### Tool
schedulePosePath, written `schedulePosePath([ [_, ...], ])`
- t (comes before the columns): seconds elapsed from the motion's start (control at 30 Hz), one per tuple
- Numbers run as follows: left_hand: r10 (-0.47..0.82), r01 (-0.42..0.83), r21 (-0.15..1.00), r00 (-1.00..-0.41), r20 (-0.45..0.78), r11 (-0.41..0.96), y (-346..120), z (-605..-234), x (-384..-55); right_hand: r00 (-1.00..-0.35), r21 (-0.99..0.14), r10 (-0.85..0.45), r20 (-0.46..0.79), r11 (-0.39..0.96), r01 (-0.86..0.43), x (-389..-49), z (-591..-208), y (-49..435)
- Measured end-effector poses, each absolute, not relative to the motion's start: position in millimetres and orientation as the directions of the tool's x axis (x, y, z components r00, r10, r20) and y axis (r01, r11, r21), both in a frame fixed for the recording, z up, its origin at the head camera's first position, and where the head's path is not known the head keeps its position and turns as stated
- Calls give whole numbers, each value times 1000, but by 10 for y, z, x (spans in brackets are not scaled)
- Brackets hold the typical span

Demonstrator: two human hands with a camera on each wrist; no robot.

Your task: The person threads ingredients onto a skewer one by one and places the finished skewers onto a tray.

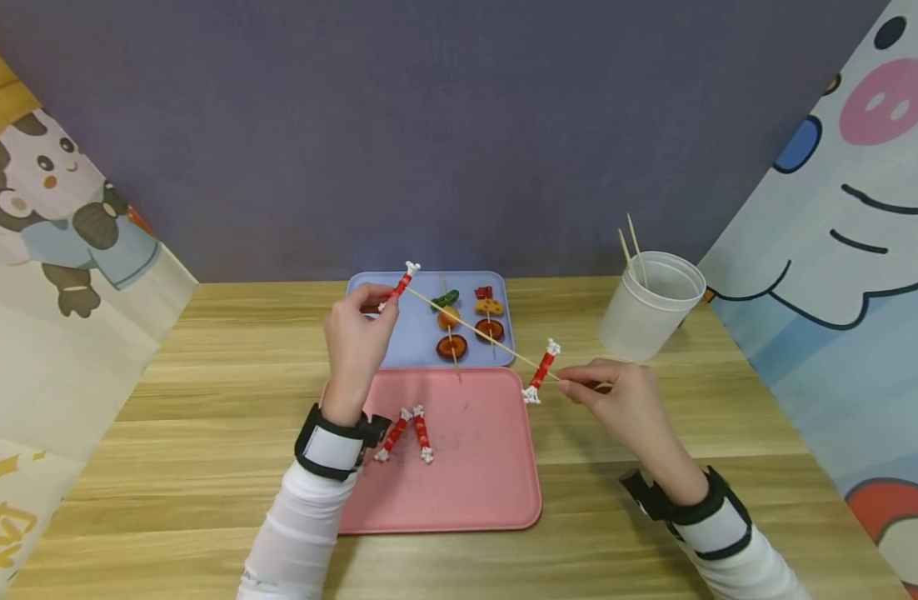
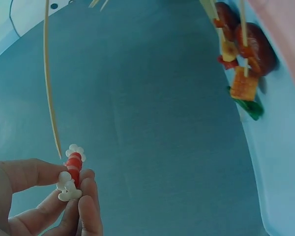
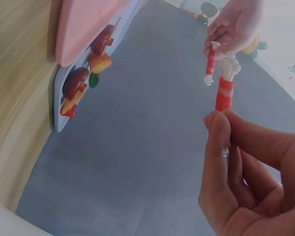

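My left hand [image 1: 357,333] pinches a toy bone [image 1: 402,285] with a red banded middle and white knobbed ends. In the left wrist view, the pointed tip of a thin wooden skewer [image 2: 50,98] comes right up beside that bone. At the skewer's other end, my right hand [image 1: 616,400] pinches the stick between thumb and fingertips. Close in front of those fingertips, a second red and white bone [image 1: 543,371] sits crosswise on the skewer. Two more such bones, a left one [image 1: 394,435] and a right one [image 1: 422,433], lie on the pink tray [image 1: 474,492].
Behind the pink tray, a light blue tray [image 1: 406,346] carries two skewers of toy food, including brown rounds [image 1: 451,347] and a green piece [image 1: 447,297]. A white tub [image 1: 639,312] with wooden sticks stands back right on the wooden table [image 1: 204,433], before a grey wall [image 1: 444,133].
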State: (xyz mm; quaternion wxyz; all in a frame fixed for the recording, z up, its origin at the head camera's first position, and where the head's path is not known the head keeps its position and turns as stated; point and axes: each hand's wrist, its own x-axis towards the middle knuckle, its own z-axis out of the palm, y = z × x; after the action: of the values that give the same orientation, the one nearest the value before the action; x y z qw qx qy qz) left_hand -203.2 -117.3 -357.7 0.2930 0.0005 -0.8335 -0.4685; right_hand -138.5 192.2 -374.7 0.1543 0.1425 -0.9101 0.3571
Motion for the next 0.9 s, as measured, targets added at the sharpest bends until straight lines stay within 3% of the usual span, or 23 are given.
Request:
schedulePosePath([
  [0.9, -256, 304, 781, -827, 501, 546, -1073, -3534, -2015, -909, -591, -150, 389, 717, -371, -1368, -3735, 1931],
])
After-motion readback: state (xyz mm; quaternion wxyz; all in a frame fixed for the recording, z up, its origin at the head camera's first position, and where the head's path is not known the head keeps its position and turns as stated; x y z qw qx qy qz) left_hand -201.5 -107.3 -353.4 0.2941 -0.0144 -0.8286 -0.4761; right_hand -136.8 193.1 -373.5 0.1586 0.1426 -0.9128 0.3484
